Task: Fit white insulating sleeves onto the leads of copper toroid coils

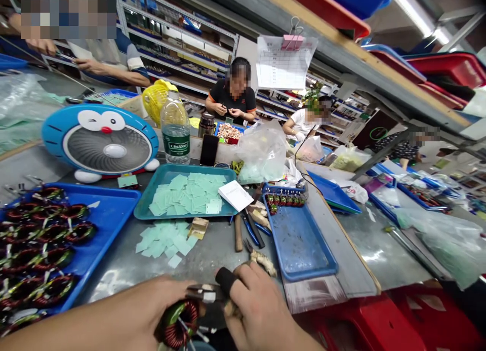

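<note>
Left hand [148,310]: fingers are gripping the round copper-wound coil with green tape [178,321], sitting beneath them.
Right hand [261,310]: fingers are pinching grey metal pliers [203,293], lying crosswise, tips pointing left above the coil.

A grey bench [212,260] fills the middle and runs off toward 2 o'clock. At 11 to 12 o'clock stand metal racks [182,42] packed with boxes. An overhead shelf [341,42] slants from 12 to 3 o'clock, with red and blue bins [451,67] on it. A tube lamp [417,16] glows at 1 o'clock. Red crates [379,325] sit low at 5 o'clock.
</note>
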### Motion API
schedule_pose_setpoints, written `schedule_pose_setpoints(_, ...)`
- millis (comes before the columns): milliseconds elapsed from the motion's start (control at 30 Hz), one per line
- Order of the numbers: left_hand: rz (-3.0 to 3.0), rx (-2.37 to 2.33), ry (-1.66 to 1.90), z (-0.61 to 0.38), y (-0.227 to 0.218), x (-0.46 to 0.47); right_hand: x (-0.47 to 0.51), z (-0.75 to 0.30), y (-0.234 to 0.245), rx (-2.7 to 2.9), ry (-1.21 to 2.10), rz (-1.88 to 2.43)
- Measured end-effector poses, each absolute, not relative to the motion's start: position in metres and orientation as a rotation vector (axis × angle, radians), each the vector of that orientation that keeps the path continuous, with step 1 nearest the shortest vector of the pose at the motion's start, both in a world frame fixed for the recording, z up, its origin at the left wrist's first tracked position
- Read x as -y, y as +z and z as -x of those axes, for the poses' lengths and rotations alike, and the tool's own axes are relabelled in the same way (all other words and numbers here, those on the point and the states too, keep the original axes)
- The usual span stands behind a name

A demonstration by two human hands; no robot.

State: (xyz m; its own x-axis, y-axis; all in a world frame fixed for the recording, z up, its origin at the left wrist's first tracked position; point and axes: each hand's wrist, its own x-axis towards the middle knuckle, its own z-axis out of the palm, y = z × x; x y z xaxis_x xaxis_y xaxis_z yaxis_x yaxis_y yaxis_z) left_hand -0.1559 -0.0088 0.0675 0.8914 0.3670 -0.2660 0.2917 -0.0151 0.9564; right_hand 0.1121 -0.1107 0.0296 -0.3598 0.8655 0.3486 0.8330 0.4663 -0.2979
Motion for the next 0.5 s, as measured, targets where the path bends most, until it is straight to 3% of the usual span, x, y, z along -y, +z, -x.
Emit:
schedule_pose_setpoints(333, -1.784, -0.603, 0.229, 0.130, 0.076, 0.018, 0.110, -0.124, 0.052, 2.248, -0.088, 1.464)
schedule_pose_setpoints(500, -1.870, -0.933, 0.170, 0.145, 0.053, 0.029, 0.130, -0.120, 0.006, 2.184, -0.321, 1.426)
